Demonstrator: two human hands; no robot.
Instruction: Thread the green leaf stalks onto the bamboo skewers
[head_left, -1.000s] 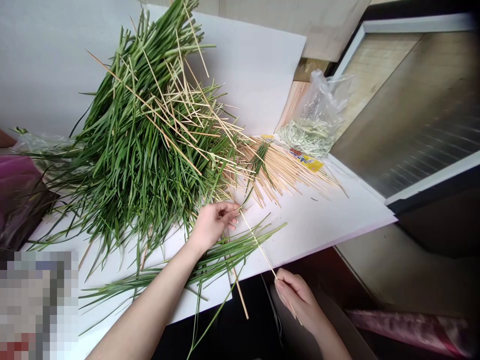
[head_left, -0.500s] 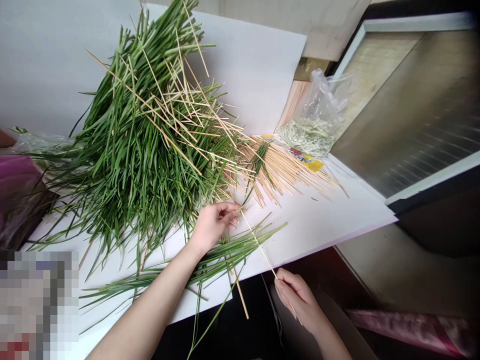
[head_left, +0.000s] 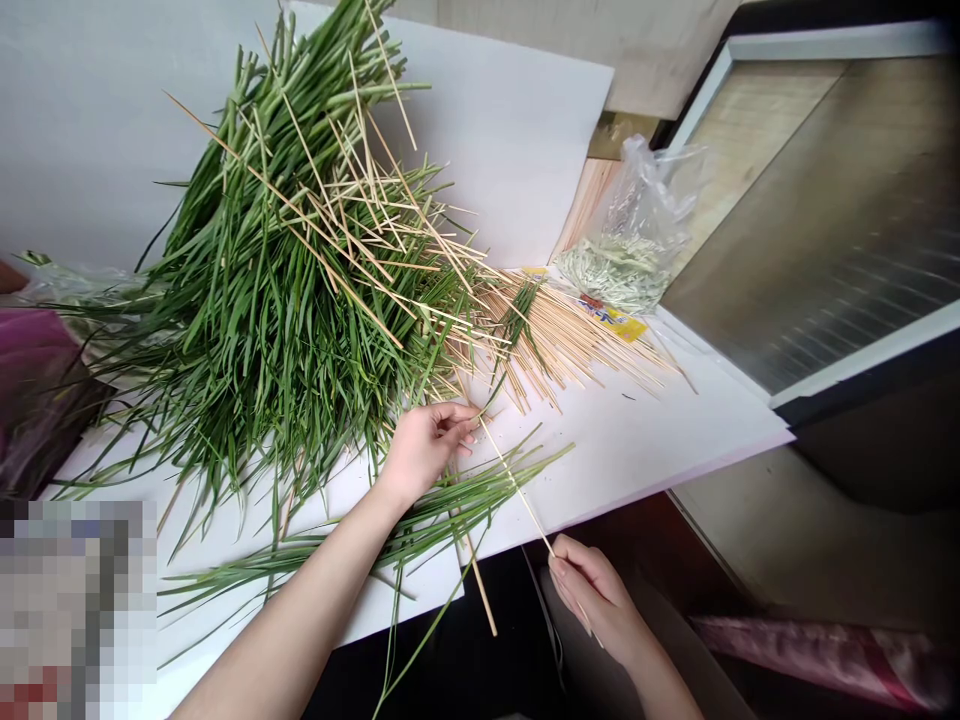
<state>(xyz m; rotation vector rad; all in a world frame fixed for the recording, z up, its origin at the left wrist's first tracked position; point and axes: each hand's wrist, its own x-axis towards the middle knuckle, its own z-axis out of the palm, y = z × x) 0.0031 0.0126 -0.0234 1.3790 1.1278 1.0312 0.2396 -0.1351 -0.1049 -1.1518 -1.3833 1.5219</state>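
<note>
My right hand (head_left: 592,595) is closed around the lower part of a thin wooden skewer (head_left: 532,515). The skewer slants up to my left hand (head_left: 435,440), whose thumb and forefinger pinch its upper end together with a green leaf blade. Below my left hand, a loose bunch of long green leaves (head_left: 465,500) lies on the white table, partly hidden by my left forearm. Another stick (head_left: 482,590) pokes out from under this bunch past the table edge. Beyond my left hand rises a large heap of green leafy stalks (head_left: 277,290), with many skewers scattered over it.
Many skewers (head_left: 577,330) lie spread right of the heap, a small green bundle (head_left: 519,315) on them. Behind stands a clear plastic bag (head_left: 622,260) with pale green pieces. A framed panel (head_left: 825,210) is at the right, purple material (head_left: 37,370) at the left.
</note>
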